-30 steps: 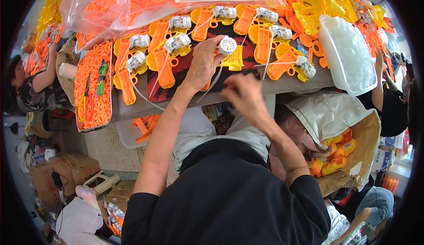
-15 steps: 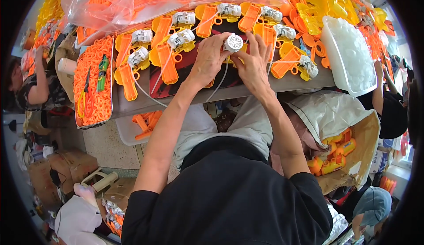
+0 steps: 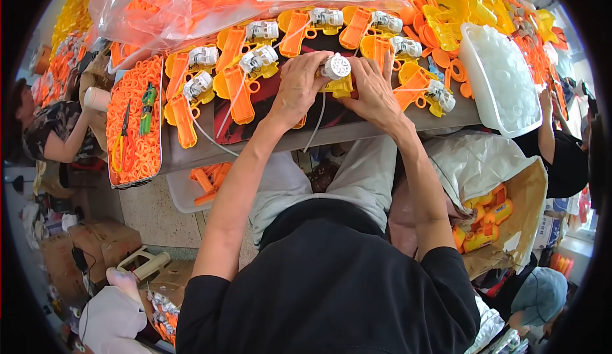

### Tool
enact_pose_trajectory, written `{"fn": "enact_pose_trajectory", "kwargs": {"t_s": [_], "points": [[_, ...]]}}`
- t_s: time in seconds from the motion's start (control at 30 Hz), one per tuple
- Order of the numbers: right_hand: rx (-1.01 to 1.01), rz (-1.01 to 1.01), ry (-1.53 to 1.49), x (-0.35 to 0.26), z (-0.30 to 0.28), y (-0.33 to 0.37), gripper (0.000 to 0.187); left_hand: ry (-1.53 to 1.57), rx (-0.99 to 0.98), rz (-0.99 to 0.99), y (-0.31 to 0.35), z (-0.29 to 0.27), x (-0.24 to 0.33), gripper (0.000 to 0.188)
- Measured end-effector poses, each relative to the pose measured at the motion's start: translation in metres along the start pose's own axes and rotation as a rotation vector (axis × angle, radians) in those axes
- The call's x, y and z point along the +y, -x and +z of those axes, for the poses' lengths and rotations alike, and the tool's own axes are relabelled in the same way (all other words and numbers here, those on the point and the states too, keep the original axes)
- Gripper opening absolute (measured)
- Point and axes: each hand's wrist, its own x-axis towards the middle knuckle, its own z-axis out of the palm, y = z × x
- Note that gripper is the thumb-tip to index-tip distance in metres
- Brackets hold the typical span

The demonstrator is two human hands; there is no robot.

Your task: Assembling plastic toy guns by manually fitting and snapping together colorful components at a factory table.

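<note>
Between my two hands, over the middle of the bench, is a toy gun part with a round white slotted cylinder on a yellow shell piece. My left hand is closed on its left side, fingers bent around the white cylinder. The thumb and fingers of my right hand grip the yellow piece from the right. A pale cord hangs below the part. Around my hands lie several orange-and-yellow toy guns with clear-and-white cylinders; one toy gun lies close to my right hand.
On the left stands a tray of orange rings with scissors and green-handled cutters. A white tub of translucent pieces is on the right. Yellow shells are heaped behind. A person works at the left.
The toy gun part has tilted and dropped slightly, showing more of its yellow shell. My right hand has shifted lower around it. At the left, the other person's arm has come down to a white cup-like roll.
</note>
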Motion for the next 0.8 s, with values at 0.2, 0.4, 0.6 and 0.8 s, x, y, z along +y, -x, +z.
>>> {"fn": "enact_pose_trajectory", "kwargs": {"t_s": [0.2,0.4,0.6,0.8], "points": [[0.208,-0.059,-0.299,-0.018,-0.016,0.003,0.092,0.486,-0.109,-0.276,-0.003,-0.034,-0.007,0.043],[0.229,-0.010,-0.439,-0.018,-0.016,0.000,0.097,0.171,-0.211,-0.017,-0.025,-0.052,0.008,0.044],[0.208,-0.002,-0.490,-0.012,-0.017,-0.004,0.097,0.046,-0.325,0.076,-0.040,-0.054,0.012,0.042],[0.203,0.018,-0.517,-0.012,-0.019,-0.008,0.097,0.025,-0.301,0.053,-0.039,-0.049,0.016,0.042]]}}
